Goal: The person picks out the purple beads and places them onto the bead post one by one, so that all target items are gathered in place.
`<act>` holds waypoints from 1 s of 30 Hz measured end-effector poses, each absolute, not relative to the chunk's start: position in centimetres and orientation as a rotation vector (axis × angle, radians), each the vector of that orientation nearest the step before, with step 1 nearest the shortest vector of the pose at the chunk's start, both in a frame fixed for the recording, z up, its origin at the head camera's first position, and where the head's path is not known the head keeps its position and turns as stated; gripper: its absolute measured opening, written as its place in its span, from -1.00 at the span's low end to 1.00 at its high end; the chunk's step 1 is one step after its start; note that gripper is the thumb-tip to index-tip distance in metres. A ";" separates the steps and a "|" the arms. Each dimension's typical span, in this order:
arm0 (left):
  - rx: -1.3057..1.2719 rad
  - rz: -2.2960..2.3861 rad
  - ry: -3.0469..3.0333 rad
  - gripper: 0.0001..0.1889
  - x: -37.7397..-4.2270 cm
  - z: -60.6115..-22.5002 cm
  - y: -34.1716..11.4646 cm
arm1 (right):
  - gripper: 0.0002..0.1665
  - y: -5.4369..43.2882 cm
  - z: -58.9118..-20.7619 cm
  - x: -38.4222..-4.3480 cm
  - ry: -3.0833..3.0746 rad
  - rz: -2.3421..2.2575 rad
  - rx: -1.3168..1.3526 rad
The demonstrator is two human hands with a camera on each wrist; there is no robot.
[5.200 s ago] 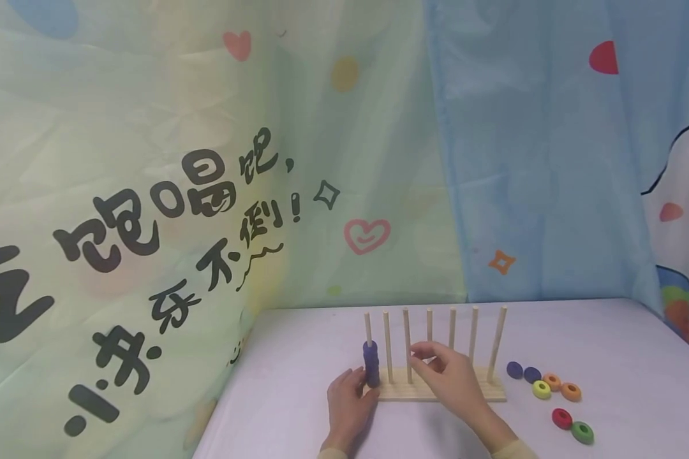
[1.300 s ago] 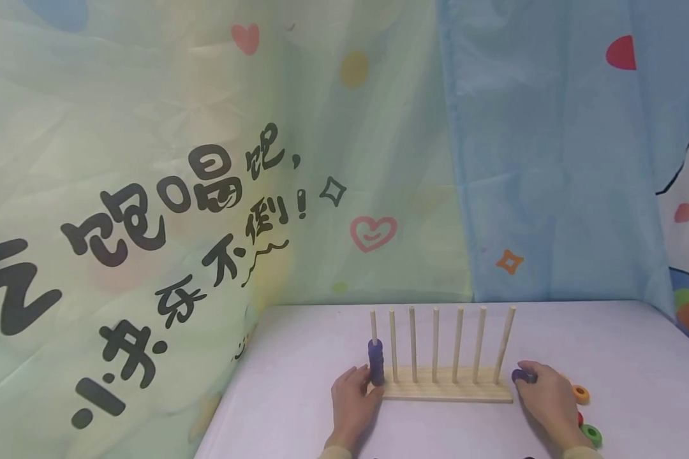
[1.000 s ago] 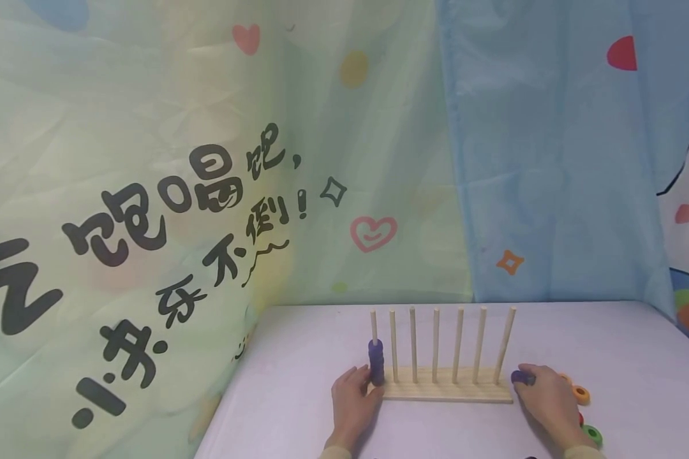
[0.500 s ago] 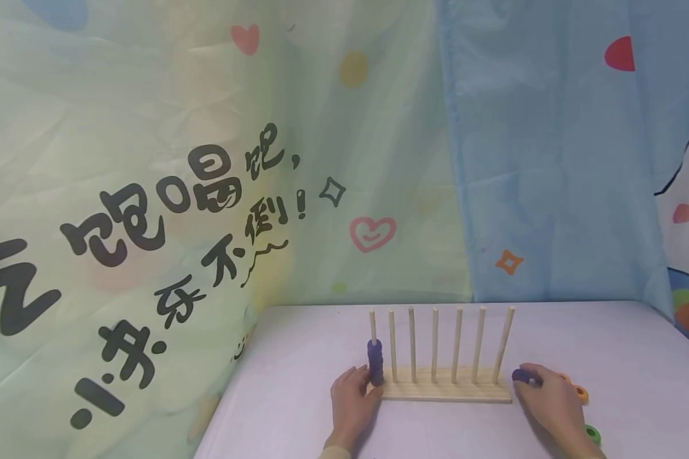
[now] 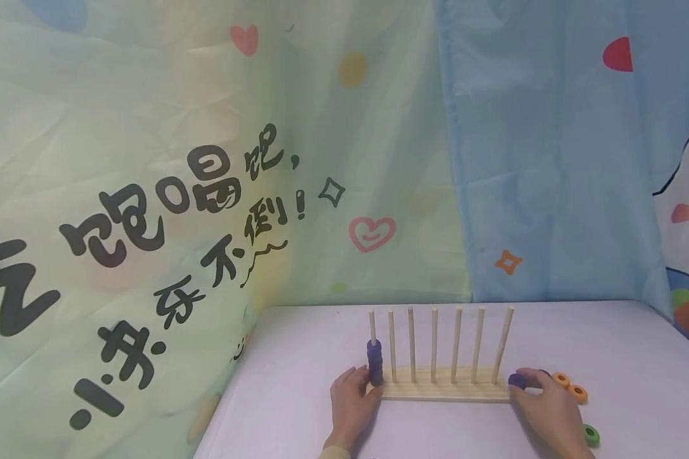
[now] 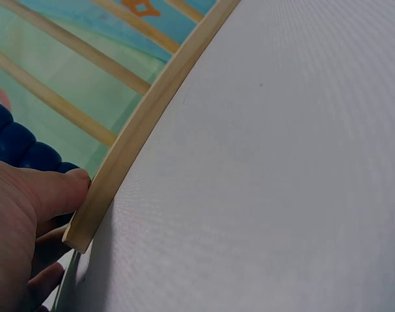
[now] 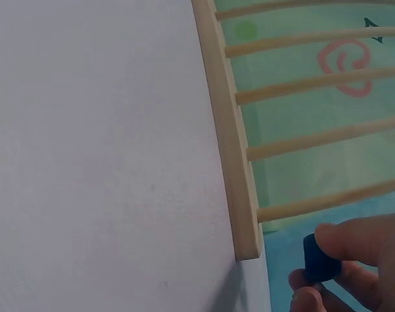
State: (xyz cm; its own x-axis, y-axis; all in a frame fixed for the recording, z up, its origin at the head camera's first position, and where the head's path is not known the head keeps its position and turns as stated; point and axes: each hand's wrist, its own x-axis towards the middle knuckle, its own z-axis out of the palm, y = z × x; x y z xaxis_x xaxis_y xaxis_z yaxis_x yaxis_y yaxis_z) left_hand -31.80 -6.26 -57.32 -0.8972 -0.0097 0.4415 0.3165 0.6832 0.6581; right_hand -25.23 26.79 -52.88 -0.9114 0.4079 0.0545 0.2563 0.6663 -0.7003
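Observation:
A wooden peg stand (image 5: 444,390) has a row of several upright pegs. Its leftmost peg carries a stack of purple beads (image 5: 375,362), which look dark blue in the left wrist view. My left hand (image 5: 353,401) grips the left end of the base, thumb (image 6: 64,190) on its edge beside the lowest bead. Just off the stand's right end, my right hand (image 5: 547,405) pinches a purple ring bead (image 7: 319,261) between thumb and fingers. The other pegs are bare.
Right of my right hand lie two orange beads (image 5: 577,393) and a green bead (image 5: 591,435). A dark sliver behind the fingers looks like another purple bead. A printed curtain (image 5: 379,159) hangs behind the white table (image 5: 298,357).
My right hand has gone from the middle pegs to the loose beads on the right. It now pinches one purple bead, drawn slightly toward me. The left hand stays at the base.

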 end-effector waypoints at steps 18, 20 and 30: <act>-0.227 -1.096 -2.502 -0.61 -31.7 -57.2 -6.2 | -0.25 25.6 -53.7 -24.4 -2.708 1.258 -0.741; -0.225 -1.109 -2.501 -0.61 -31.7 -57.2 -6.2 | -0.26 25.4 -53.6 -24.2 -2.702 1.262 -0.735; -0.188 -1.146 -2.573 -0.64 -31.7 -57.2 -6.1 | -0.26 23.6 -54.0 -24.0 -2.642 1.320 -0.762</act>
State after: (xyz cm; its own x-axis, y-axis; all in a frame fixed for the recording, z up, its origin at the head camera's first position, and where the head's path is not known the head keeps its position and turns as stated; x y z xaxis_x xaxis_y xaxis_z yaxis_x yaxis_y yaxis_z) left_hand -31.68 -6.06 -57.24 -0.9411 -0.0088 0.3380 0.2454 0.6699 0.7007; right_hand -23.99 23.63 -53.96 -0.8713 0.4713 -0.1368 0.3923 0.5015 -0.7711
